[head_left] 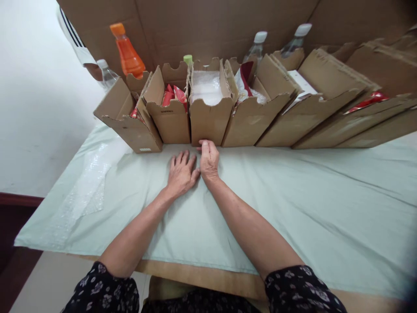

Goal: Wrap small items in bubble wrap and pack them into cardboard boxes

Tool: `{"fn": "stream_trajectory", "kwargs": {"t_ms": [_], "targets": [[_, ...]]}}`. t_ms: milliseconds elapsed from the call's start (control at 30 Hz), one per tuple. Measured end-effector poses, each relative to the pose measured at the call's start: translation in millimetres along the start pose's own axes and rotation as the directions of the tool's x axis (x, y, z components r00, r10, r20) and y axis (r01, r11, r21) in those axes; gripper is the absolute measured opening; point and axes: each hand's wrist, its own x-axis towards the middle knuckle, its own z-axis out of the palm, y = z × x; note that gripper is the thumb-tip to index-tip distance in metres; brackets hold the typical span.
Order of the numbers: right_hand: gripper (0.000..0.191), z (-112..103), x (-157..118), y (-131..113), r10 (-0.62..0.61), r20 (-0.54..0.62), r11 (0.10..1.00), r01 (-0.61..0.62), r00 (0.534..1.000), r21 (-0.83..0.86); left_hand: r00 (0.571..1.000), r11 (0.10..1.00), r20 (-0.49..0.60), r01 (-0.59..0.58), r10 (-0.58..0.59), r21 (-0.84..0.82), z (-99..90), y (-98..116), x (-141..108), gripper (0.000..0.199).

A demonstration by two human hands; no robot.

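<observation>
My left hand (183,174) lies flat on the pale green cloth (260,208), fingers spread, holding nothing. Beside it, my right hand (209,161) rests on its edge, closed, with the thumb on top; I see nothing inside it. Its fingertips meet the bottom front of the middle cardboard box (208,119). Clear bubble wrap (206,87) fills the top of that box. To its left stands a cardboard box (171,124) with red packets (174,94). On its right, another cardboard box (250,119) contains a dark red and white packet (243,82).
More cardboard boxes (296,124) continue rightward, and one (127,134) stands far left. Behind them are an orange bottle (130,56), clear bottles (256,48) and a tall cardboard panel (211,26). A bubble wrap strip (91,178) lies on the cloth at left.
</observation>
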Motion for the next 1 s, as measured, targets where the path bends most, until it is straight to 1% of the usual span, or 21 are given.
{"fn": "stream_trajectory", "kwargs": {"t_ms": [67,167,267,333,367,467,500,533,600,667,700,767,833,900,1000], "targets": [[0.055,-0.4,0.2,-2.6,0.008,0.009,1.000,-0.008,1.000,0.003,0.996,0.995,0.073,-0.051,0.045,0.084,-2.8,8.1,-19.5,0.057],[0.053,-1.4,-0.6,-8.4,0.009,0.053,1.000,-0.010,0.999,0.002,0.981,0.984,0.153,-0.134,0.115,0.115,-3.2,18.9,-58.5,0.061],[0.049,-2.3,-6.3,-14.0,-0.006,0.115,1.000,0.009,0.993,-0.020,0.961,0.971,0.180,-0.227,0.210,0.080,-2.0,29.1,-97.1,0.066],[0.044,-1.6,-13.4,-16.7,-0.030,0.165,0.998,0.038,0.986,-0.047,0.948,0.962,0.180,-0.271,0.261,0.033,-2.2,35.1,-112.5,0.069],[0.041,-0.3,-17.2,-18.0,-0.045,0.192,0.996,0.057,0.980,-0.061,0.944,0.959,0.178,-0.282,0.277,0.006,-2.8,37.3,-115.9,0.070],[0.028,9.8,-23.8,-27.1,-0.081,0.275,0.991,0.108,0.958,-0.083,0.940,0.956,0.175,-0.286,0.293,-0.069,-5.7,39.9,-113.4,0.072],[0.027,15.9,-23.0,-33.6,-0.101,0.312,0.987,0.134,0.945,-0.087,0.939,0.955,0.176,-0.284,0.296,-0.089,-6.7,39.6,-110.6,0.072],[0.032,23.6,-20.1,-42.6,-0.134,0.355,0.980,0.177,0.925,-0.091,0.938,0.953,0.176,-0.284,0.299,-0.106,-7.5,38.9,-107.9,0.072],[0.048,43.0,-8.7,-67.9,-0.238,0.442,0.942,0.316,0.865,-0.112,0.937,0.949,0.167,-0.286,0.305,-0.132,-7.9,37.0,-104.4,0.073],[0.061,65.4,8.6,-100.1,-0.332,0.521,0.860,0.479,0.786,-0.175,0.938,0.944,0.145,-0.296,0.316,-0.144,-7.0,35.2,-103.5,0.074],[0.062,76.4,18.0,-116.6,-0.340,0.558,0.809,0.538,0.757,-0.237,0.938,0.942,0.131,-0.301,0.320,-0.146,-6.4,34.4,-103.6,0.074],[0.056,95.3,34.5,-145.8,-0.289,0.639,0.697,0.614,0.713,-0.370,0.939,0.939,0.108,-0.310,0.327,-0.147,-5.1,32.9,-103.5,0.072],[0.044,107.2,43.7,-165.7,-0.216,0.687,0.600,0.650,0.693,-0.467,0.938,0.936,0.091,-0.319,0.334,-0.149,-4.1,31.3,-102.3,0.068],[0.032,110.3,43.8,-175.9,-0.169,0.704,0.532,0.665,0.690,-0.524,0.939,0.934,0.069,-0.324,0.338,-0.152,-3.0,29.6,-100.1,0.062],[0.029,100.5,30.0,-180.7,-0.143,0.715,0.457,0.687,0.684,-0.566,0.942,0.931,0.020,-0.328,0.335,-0.159,-1.3,27.1,-96.6,0.051]]}}
